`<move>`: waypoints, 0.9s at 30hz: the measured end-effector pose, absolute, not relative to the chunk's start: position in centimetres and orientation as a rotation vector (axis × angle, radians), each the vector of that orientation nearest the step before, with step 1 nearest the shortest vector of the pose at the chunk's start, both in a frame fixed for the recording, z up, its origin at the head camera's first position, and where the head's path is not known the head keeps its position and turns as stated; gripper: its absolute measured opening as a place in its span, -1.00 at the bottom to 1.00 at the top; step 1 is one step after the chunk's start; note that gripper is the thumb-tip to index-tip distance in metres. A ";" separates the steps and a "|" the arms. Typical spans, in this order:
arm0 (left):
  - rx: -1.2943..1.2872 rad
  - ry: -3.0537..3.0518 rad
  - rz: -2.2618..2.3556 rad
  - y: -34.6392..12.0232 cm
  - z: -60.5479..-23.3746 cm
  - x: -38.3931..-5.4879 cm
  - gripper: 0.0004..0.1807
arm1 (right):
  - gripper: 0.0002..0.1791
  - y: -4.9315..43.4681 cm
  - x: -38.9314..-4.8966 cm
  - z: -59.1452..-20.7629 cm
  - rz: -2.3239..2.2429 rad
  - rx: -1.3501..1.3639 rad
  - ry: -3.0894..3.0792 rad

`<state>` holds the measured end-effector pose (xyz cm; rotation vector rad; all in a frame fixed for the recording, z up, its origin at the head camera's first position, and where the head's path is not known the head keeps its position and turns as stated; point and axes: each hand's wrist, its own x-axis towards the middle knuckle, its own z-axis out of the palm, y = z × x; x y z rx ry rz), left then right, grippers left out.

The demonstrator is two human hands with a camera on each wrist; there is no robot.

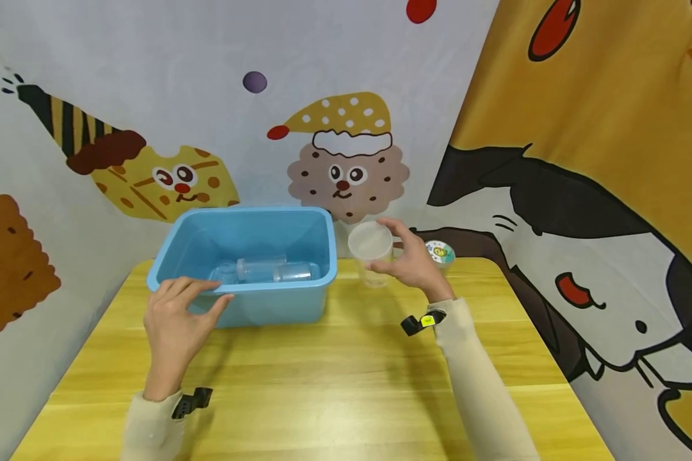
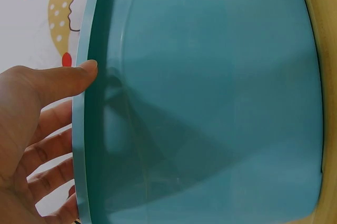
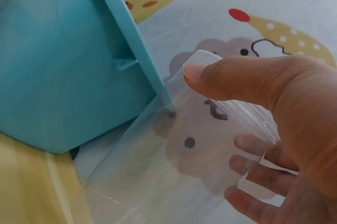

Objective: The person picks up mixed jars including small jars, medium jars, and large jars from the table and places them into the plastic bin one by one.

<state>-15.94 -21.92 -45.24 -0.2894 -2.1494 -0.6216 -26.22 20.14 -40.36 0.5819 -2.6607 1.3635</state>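
Note:
A clear plastic jar [image 1: 375, 272] with a ridged neck [image 3: 247, 116] is upright to the right of the blue tub [image 1: 277, 304]. My right hand [image 1: 412, 262] holds it near the top, thumb on the near side and fingers around the far side. At the tub's front left corner, my left hand [image 1: 175, 314] grips the rim [image 2: 80, 129], with the fingers over it and the thumb [image 2: 68, 82] on the outer side. Several clear plastic containers [image 1: 262, 267] lie inside the tub.
Behind my right hand stands another container with a printed green and white lid [image 1: 440, 251]. Everything rests on a yellow wood-grain table [image 1: 323, 390]. A cartoon-printed cloth [image 1: 207, 38] hangs along the back and sides.

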 end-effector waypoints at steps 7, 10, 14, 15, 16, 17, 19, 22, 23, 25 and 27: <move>-0.292 -2.153 -0.618 -22.1 -45.2 -15.8 -0.65 | 0.00 19.3 -25.9 -39.1 1.246 0.631 -2.680; -0.296 -2.135 -0.630 -22.0 -45.1 -16.0 -0.64 | 0.01 19.1 -25.7 -38.2 1.203 0.645 -2.683; -0.301 -2.113 -0.647 -21.8 -45.0 -16.2 -0.64 | 0.01 18.6 -25.4 -37.0 1.171 0.663 -2.681; -0.300 -2.113 -0.648 -21.7 -45.0 -16.3 -0.64 | 0.01 18.5 -25.3 -36.8 1.167 0.672 -2.680; -0.299 -2.115 -0.648 -21.7 -45.0 -16.3 -0.64 | 0.01 18.3 -25.3 -36.6 1.169 0.681 -2.676; -0.296 -2.120 -0.647 -21.7 -45.1 -16.3 -0.64 | 0.01 18.1 -25.2 -36.3 1.172 0.690 -2.674; -0.292 -2.134 -0.638 -21.8 -45.1 -16.2 -0.64 | 0.01 17.7 -25.1 -36.0 1.171 0.707 -2.670; -0.285 -2.156 -0.628 -21.9 -45.2 -16.1 -0.65 | 0.01 17.1 -24.9 -35.5 1.159 0.726 -2.667; -0.284 -2.162 -0.626 -22.0 -45.2 -16.1 -0.65 | 0.00 16.9 -24.9 -35.3 1.149 0.732 -2.667; -0.281 -2.171 -0.628 -22.0 -45.2 -16.1 -0.64 | 0.01 16.6 -24.8 -35.0 1.125 0.746 -2.667; -0.276 -2.180 -0.632 -22.1 -45.2 -16.0 -0.64 | 0.01 16.4 -24.7 -34.7 1.105 0.758 -2.669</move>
